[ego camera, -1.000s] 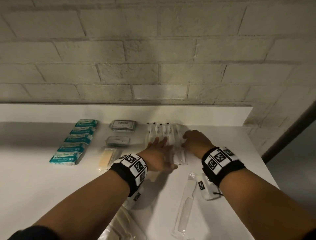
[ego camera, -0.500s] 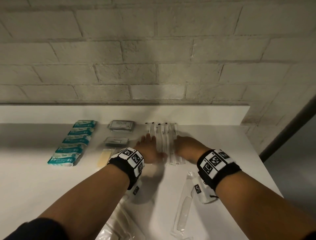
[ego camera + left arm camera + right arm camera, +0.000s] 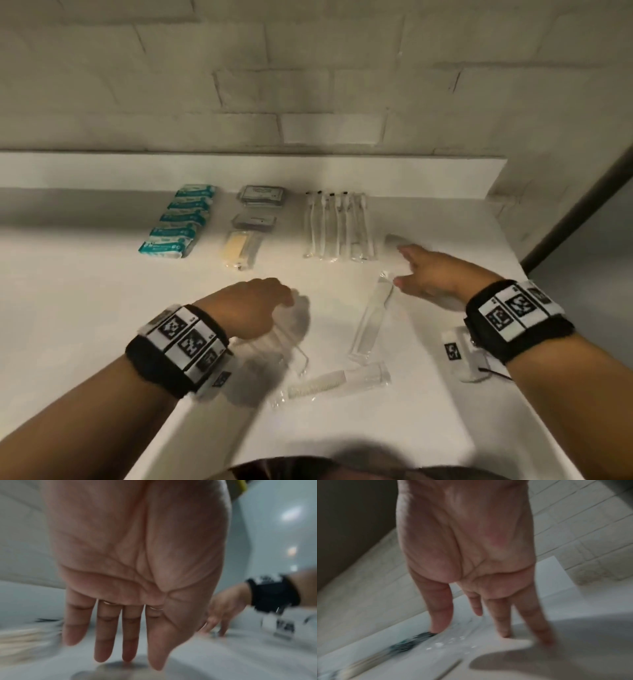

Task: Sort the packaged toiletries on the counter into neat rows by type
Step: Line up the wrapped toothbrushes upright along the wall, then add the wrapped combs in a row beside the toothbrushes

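On the white counter (image 3: 85, 325) lie sorted rows: teal packets (image 3: 178, 222) at the left, grey boxes (image 3: 262, 196) with a yellowish soap bar (image 3: 238, 251) below them, and wrapped toothbrushes (image 3: 337, 226) side by side. Two wrapped combs lie loose nearer me: one upright comb (image 3: 371, 323) and one crosswise comb (image 3: 329, 382). My left hand (image 3: 250, 305) hovers over a clear wrapper (image 3: 291, 346); its fingers (image 3: 102, 635) are straight and hold nothing. My right hand (image 3: 428, 277) is spread, empty, beside the upright comb's top end, its fingertips (image 3: 504, 632) near the counter.
A brick wall (image 3: 308, 85) with a low white ledge (image 3: 239, 171) backs the counter. The counter's right edge (image 3: 534, 308) drops off by a dark door frame. The wrist views are blurred by motion.
Both hands have drawn back from the toothbrush row toward me; the left went to the clear wrapper, the right to the upright comb. The view has tilted downward.
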`<state>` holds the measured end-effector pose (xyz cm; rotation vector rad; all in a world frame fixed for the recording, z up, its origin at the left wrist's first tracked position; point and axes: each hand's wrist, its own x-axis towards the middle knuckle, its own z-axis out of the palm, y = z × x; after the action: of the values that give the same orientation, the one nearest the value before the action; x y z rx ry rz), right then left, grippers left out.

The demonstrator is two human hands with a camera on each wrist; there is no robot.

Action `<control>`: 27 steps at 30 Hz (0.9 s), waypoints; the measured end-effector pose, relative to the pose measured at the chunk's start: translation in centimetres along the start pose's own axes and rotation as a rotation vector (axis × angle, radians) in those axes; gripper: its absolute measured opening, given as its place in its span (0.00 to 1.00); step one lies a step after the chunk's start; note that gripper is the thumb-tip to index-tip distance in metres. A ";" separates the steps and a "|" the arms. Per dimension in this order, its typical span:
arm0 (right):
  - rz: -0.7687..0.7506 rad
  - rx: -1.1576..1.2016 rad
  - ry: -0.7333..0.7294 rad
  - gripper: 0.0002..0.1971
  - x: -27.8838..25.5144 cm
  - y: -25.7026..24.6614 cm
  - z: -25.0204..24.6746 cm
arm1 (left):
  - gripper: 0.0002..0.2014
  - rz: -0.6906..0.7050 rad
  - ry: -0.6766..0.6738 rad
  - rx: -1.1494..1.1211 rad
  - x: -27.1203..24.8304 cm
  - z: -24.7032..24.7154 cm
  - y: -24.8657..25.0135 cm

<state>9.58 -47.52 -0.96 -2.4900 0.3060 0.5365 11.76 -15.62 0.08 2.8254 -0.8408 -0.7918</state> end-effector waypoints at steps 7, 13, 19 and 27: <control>0.090 -0.261 0.017 0.39 -6.3 -5.8 6.0 | 0.19 -0.122 0.091 0.164 -2.0 1.5 -0.5; 0.181 -0.460 -0.002 0.29 -6.2 -7.5 6.8 | 0.17 -0.152 -0.027 0.118 -1.6 0.6 0.0; 0.281 -0.430 -0.082 0.14 -8.3 -5.4 6.6 | 0.13 -0.063 -0.048 0.156 -1.7 0.7 0.9; 0.107 -0.180 0.140 0.08 -11.8 -5.6 8.4 | 0.22 -0.045 0.049 -0.033 -3.2 0.9 -3.7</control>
<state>-1.77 -36.97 0.52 -2.7040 0.4657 0.4508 10.82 -10.70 -0.09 2.8318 -0.7535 -0.7311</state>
